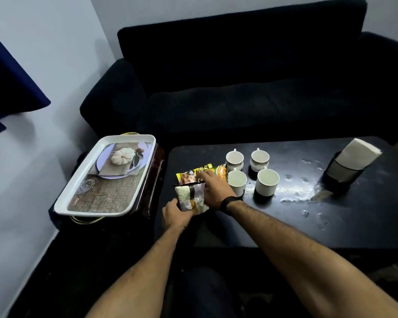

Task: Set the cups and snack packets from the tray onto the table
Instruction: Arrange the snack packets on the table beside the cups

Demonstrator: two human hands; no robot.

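Observation:
Several white cups stand in a square on the black table (285, 226): two patterned cups (234, 159) at the back, two plain cups (267, 181) in front. Left of them lie snack packets: a yellow packet (190, 175) and an orange-green one (222, 171) flat on the table. A pale packet (189, 198) sits at the table's left edge, held from below by my left hand (174, 214) and from the right by my right hand (215, 191). The white tray (78, 193) with a pumpkin picture rests on a small stand to the left and holds nothing.
A dark holder with white napkins (347, 161) stands at the table's far right, with wet spots and crumbs around it. A black sofa (239, 88) runs behind the table. A white wall and a blue curtain (7, 88) are at the left.

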